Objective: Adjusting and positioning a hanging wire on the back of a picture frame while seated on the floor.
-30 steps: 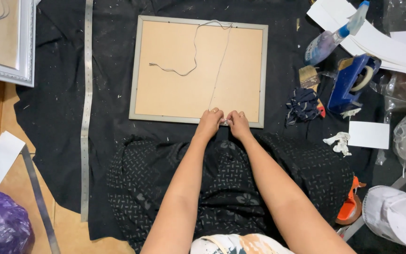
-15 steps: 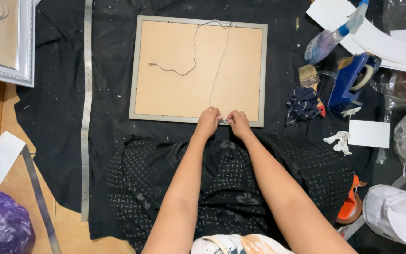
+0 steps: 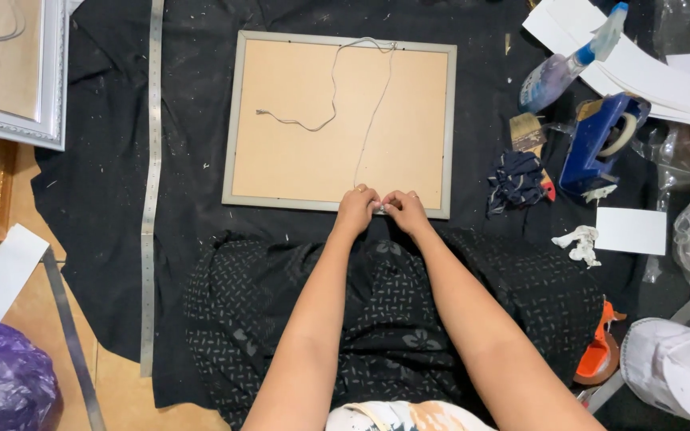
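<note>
While both hands pinch together at the near edge of the frame, the left hand and right hand grip the end of the thin cord, apparently fixing it there. The frame lies face-down on black cloth, so its backing is reachable; a blue tape dispenser sits to the right.

Centre frame, the left hand and right hand pinch thin hanging wire at the lower edge of a picture frame (backing board upward) on black cloth.

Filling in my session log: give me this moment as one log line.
left hand: pinching cord at frame's near edge | right hand: same spot, touching left | picture frame: face-down on black cloth
</note>
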